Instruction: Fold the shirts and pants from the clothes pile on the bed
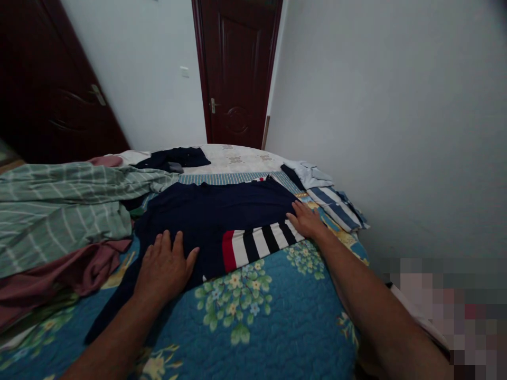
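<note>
A navy garment (222, 206) lies spread out on a blue floral quilt (277, 311). Along its near right side runs a section with a red band and black and white stripes. My left hand (166, 264) rests flat on the navy cloth at its near left part, fingers spread. Farther right, my right hand (304, 219) lies on the end of the striped section with its fingers apart. Neither hand grips anything.
Green striped cloth (63, 211) and a dusty pink garment (95, 266) are heaped at the left. Dark clothing (178, 157) lies at the far edge. Folded striped clothes (336, 206) sit at the right, beside the wall. Two dark red doors (237, 68) stand beyond.
</note>
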A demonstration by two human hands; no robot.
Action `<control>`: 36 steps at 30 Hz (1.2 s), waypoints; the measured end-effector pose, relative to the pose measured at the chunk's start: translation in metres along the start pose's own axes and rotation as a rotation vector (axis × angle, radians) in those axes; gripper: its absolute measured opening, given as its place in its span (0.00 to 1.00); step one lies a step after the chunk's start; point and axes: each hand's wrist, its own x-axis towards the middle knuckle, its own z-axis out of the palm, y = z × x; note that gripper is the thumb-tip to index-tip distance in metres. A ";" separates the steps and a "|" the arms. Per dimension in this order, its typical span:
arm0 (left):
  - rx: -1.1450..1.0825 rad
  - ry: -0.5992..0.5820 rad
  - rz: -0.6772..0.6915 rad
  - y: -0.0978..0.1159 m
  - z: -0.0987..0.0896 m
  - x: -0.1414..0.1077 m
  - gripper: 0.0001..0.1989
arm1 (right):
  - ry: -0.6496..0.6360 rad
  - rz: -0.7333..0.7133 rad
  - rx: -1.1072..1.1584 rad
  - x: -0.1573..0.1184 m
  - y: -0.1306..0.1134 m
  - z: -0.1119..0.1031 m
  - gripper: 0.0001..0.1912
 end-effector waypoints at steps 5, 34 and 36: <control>-0.018 0.007 -0.011 0.001 -0.003 -0.004 0.44 | 0.047 0.089 -0.022 0.009 0.016 0.007 0.38; -0.211 -0.097 0.237 0.043 -0.031 -0.025 0.29 | -0.009 -0.695 0.334 -0.060 -0.147 0.004 0.36; -0.203 -0.115 0.171 0.038 -0.034 -0.024 0.28 | -0.002 -0.697 0.350 -0.060 -0.147 0.006 0.36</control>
